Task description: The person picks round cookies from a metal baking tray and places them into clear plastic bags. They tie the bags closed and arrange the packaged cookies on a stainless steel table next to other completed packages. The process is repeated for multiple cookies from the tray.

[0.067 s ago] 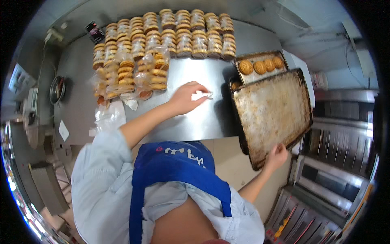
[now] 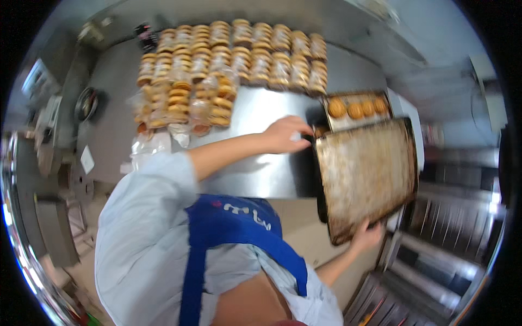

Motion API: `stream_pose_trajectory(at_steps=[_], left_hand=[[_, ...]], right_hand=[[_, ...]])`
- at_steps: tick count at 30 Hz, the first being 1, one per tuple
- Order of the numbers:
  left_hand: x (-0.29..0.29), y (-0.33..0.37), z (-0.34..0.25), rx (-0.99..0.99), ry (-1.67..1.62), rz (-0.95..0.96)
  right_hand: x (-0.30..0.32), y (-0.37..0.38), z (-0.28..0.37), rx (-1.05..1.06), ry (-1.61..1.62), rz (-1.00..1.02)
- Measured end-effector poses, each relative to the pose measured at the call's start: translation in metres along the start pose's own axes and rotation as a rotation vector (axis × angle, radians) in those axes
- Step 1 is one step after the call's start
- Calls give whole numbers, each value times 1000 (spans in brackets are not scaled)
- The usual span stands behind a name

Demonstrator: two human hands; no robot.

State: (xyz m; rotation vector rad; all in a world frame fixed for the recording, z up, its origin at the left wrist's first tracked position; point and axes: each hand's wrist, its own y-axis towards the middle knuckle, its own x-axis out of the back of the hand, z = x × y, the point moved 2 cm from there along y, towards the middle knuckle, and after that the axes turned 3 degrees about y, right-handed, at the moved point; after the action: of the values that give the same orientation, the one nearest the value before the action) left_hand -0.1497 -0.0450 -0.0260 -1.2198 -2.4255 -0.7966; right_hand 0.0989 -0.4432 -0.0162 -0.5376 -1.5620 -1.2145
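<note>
We note the large baking tray (image 2: 370, 174) at the right of the steel table (image 2: 255, 182), overhanging its near edge and overlapping the smaller tray (image 2: 343, 123) with round pastries (image 2: 355, 111) on its far side. The right hand (image 2: 367, 237) appears to grip the large tray's near edge, its fingers partly hidden. The left hand (image 2: 287, 136), blurred, is curled around a small white piece (image 2: 297, 137), just beside that tray's left edge; contact we cannot tell. Step in hand, in our judgement: handling the large tray. The next move calls for a firm, level two-sided hold, without disturbing the pastries.
</note>
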Motion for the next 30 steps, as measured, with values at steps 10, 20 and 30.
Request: stream_pose_trajectory(at_steps=[10,20,30], left_hand=[[-146,117,1,335,387,334],[-143,100,-38,724,125,246],[-17,-127,-103,954,66,-428]], right_hand=[[-76,12,-93,-558,451,280],[-72,25,-109,-396,460,184],[-8,51,35,218,805,120]])
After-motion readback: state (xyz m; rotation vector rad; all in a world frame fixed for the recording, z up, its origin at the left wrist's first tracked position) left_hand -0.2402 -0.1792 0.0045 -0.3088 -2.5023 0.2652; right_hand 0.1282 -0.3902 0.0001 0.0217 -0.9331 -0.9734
